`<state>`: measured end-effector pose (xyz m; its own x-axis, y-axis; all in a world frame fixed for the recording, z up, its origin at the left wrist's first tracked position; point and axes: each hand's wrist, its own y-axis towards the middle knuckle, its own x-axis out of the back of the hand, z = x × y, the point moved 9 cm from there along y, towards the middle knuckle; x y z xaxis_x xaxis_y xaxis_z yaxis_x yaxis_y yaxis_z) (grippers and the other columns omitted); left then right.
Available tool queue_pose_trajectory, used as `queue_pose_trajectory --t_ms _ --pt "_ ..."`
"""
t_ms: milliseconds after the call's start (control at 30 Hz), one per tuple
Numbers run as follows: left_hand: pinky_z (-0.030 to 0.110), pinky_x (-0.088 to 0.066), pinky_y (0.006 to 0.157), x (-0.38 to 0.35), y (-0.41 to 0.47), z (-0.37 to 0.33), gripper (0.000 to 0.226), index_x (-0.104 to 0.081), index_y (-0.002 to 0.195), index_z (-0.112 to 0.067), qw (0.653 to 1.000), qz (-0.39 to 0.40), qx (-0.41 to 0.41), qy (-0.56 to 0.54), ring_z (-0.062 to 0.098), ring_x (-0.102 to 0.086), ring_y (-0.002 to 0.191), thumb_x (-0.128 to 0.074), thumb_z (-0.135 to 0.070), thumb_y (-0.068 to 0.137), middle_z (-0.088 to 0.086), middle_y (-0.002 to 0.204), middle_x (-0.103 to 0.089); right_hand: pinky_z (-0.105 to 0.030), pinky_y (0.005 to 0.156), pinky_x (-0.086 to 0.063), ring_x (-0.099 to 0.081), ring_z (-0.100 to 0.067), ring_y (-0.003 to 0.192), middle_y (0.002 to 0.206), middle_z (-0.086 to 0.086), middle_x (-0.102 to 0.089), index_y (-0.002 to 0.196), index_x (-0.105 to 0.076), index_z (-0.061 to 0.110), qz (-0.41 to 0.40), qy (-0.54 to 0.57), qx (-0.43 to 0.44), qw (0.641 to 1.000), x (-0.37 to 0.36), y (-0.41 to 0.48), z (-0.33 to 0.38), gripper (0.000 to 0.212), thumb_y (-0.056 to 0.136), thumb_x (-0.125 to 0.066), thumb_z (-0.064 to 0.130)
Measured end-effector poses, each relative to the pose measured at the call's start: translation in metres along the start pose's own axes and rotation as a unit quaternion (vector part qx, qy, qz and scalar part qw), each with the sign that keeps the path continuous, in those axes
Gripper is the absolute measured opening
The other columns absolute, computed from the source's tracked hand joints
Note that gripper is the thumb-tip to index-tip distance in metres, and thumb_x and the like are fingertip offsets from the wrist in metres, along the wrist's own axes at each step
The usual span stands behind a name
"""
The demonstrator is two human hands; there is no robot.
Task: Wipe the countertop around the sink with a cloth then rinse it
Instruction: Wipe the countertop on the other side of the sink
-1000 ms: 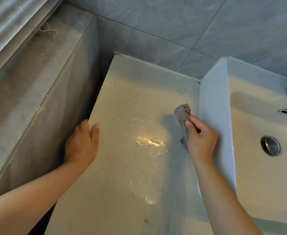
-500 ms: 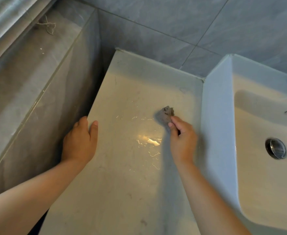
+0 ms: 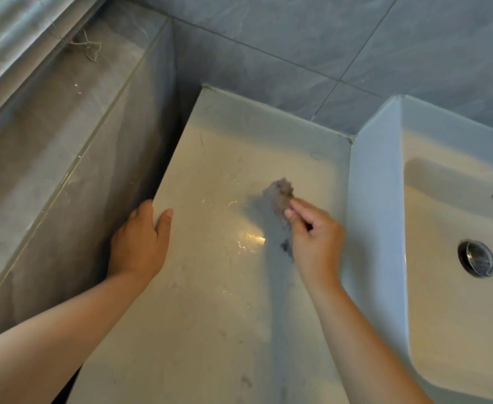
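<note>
Grey, crumpled cloth (image 3: 280, 196) is lying against the pale countertop (image 3: 210, 330) just left of the white sink (image 3: 376, 217), and the right hand (image 3: 316, 240) is pinching it between curled fingers and thumb. The left hand (image 3: 139, 243) is gripping the countertop's left edge, its thumb resting on top and its fingers curling over the side, next to the grey tiled ledge (image 3: 50, 141).

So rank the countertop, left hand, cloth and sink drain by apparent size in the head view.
1. countertop, largest by far.
2. left hand, holding its edge.
3. cloth and sink drain: about alike; the right hand covers part of the cloth, so no ranking.
</note>
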<state>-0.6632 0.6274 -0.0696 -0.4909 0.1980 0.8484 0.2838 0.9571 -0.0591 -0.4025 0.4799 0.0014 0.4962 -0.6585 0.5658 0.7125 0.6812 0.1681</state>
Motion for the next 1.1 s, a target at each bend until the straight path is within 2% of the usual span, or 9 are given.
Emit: queue_pose_trajectory --t_ms 100,233,267,367,500,700,833,900,1100 --pt "0.043 -0.044 0.074 0.0 0.001 0.0 0.035 -0.051 0.105 -0.007 1.0 -0.001 0.004 0.004 0.04 -0.058 0.094 -0.039 -0.039 0.097 0.018 0.103 -0.062 -0.006 0.083 -0.043 -0.061 -0.002 0.094 0.1 0.016 -0.061 0.109 -0.07 0.01 -0.011 -0.008 -0.015 1.0 -0.005 0.041 -0.003 0.025 0.085 -0.065 0.006" --pt "0.043 -0.045 0.072 -0.002 0.002 0.002 0.037 -0.051 0.106 -0.007 1.0 -0.003 0.006 0.014 0.04 -0.058 0.093 -0.038 -0.04 0.097 0.018 0.104 -0.062 -0.033 0.075 -0.054 -0.066 -0.019 0.081 0.09 0.003 -0.072 0.102 -0.072 0.008 0.011 -0.043 0.0 0.999 -0.026 0.063 -0.011 0.02 0.085 -0.061 0.004" --pt "0.043 -0.045 0.072 -0.002 0.002 0.002 0.038 -0.051 0.107 -0.007 1.0 -0.003 0.006 0.015 0.041 -0.058 0.093 -0.038 -0.041 0.097 0.018 0.103 -0.062 -0.031 0.074 -0.053 -0.066 -0.021 0.081 0.09 -0.001 -0.073 0.1 -0.073 0.006 0.01 -0.05 0.012 0.999 -0.03 0.062 -0.012 0.02 0.084 -0.061 0.003" --pt "0.043 -0.045 0.072 -0.002 0.002 0.003 0.038 -0.051 0.108 -0.006 1.0 -0.006 0.005 0.015 0.041 -0.058 0.092 -0.039 -0.04 0.097 0.019 0.104 -0.062 -0.006 0.076 -0.044 -0.061 -0.005 0.086 0.096 0.014 -0.066 0.106 -0.072 0.01 0.002 -0.043 0.023 0.999 -0.035 0.054 -0.013 0.024 0.086 -0.061 0.004" --pt "0.041 -0.043 0.07 -0.003 0.002 0.003 0.037 -0.05 0.106 -0.006 1.0 -0.005 0.006 0.015 0.041 -0.058 0.092 -0.039 -0.04 0.097 0.019 0.104 -0.061 -0.028 0.092 -0.048 -0.062 -0.017 0.102 0.11 0.001 -0.07 0.109 -0.07 0.012 0.032 -0.051 0.038 0.997 -0.048 0.019 -0.014 0.025 0.086 -0.06 0.014" --pt "0.042 -0.044 0.072 -0.004 0.002 0.003 0.039 -0.05 0.111 -0.005 1.0 -0.002 0.008 0.02 0.042 -0.057 0.095 -0.039 -0.04 0.097 0.02 0.107 -0.061 -0.015 0.091 -0.042 -0.057 -0.008 0.099 0.105 0.003 -0.071 0.104 -0.073 0.013 0.091 -0.027 0.069 0.993 -0.062 -0.052 0.009 0.024 0.083 -0.062 0.011" --pt "0.042 -0.044 0.072 -0.003 0.002 0.005 0.037 -0.05 0.106 -0.007 1.0 -0.002 0.008 0.016 0.041 -0.058 0.093 -0.038 -0.041 0.097 0.019 0.104 -0.061 -0.016 0.085 -0.046 -0.059 0.0 0.097 0.097 0.029 -0.064 0.101 -0.074 0.023 0.154 0.021 0.002 0.988 -0.062 -0.068 0.013 0.024 0.08 -0.063 0.017" --pt "0.042 -0.044 0.072 -0.003 0.001 0.004 0.037 -0.05 0.104 -0.007 1.0 -0.005 0.005 0.012 0.041 -0.058 0.092 -0.038 -0.041 0.097 0.018 0.103 -0.061 -0.018 0.085 -0.049 -0.062 0.0 0.096 0.094 0.031 -0.063 0.104 -0.072 0.024 0.131 0.052 -0.026 0.99 -0.048 -0.058 0.015 0.027 0.081 -0.069 0.011" --pt "0.041 -0.044 0.072 -0.003 0.002 0.003 0.04 -0.05 0.11 -0.005 1.0 -0.001 0.007 0.02 0.04 -0.058 0.093 -0.037 -0.041 0.097 0.018 0.107 -0.061 -0.01 0.09 -0.044 -0.063 0.001 0.096 0.103 0.009 -0.067 0.107 -0.071 0.016 0.041 0.05 -0.041 0.997 -0.023 0.012 0.012 0.027 0.082 -0.07 0.006"
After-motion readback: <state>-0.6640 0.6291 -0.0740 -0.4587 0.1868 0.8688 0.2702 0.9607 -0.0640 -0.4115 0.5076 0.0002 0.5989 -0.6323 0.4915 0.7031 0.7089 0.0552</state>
